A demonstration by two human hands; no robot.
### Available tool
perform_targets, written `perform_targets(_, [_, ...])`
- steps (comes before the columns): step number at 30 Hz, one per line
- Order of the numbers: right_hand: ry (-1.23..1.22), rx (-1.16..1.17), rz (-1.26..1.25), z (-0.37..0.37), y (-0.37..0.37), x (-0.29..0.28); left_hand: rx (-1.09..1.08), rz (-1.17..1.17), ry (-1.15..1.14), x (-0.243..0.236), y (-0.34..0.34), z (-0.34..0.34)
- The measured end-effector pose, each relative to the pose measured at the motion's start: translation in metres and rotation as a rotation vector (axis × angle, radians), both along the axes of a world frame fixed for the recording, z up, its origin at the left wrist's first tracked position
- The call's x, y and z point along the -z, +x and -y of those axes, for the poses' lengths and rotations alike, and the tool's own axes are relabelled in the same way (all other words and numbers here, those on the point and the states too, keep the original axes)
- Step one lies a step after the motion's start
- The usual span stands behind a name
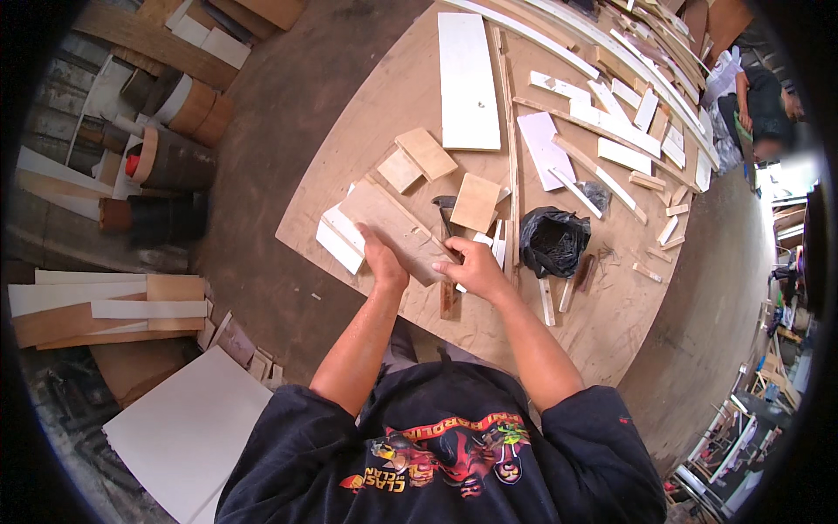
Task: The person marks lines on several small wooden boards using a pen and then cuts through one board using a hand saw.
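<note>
One flat, rectangular wooden board (394, 225), hand-held

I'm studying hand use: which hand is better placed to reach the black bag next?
Probably the right hand: it is at the right end of the board, nearer the black bag. The left hand holds the board's left side, farther from the bag, and could likely support it meanwhile.

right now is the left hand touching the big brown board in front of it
Touching. The head view shows the left hand against the board's near long edge, its thumb lying along the brown board with no gap visible.
</note>
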State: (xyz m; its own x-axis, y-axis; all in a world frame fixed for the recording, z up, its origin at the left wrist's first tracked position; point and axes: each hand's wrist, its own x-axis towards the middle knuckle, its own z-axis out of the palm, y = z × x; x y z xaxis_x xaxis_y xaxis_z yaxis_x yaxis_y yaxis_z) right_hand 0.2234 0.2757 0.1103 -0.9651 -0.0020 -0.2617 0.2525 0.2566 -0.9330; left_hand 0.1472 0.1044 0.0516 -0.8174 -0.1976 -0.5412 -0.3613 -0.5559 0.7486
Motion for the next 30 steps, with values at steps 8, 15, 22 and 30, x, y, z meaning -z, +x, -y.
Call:
perform_targets(8, [0.234,0.222,-0.457,-0.007,0.001,-0.031,0.142,-0.163,0.446,-0.060,0.000,0.041])
perform_targets(15, [0.357,0.323,-0.678,0.000,0.007,-0.030,0.519,-0.174,0.553,-0.072,0.009,0.086])
perform_targets(22, [0.337,0.400,-0.662,0.015,0.016,-0.027,0.526,-0.126,0.525,-0.078,0.012,0.097])
perform_targets(30, [-0.065,0.342,-0.204,0.024,0.034,-0.037,0.500,-0.102,0.042,-0.057,0.007,0.118])
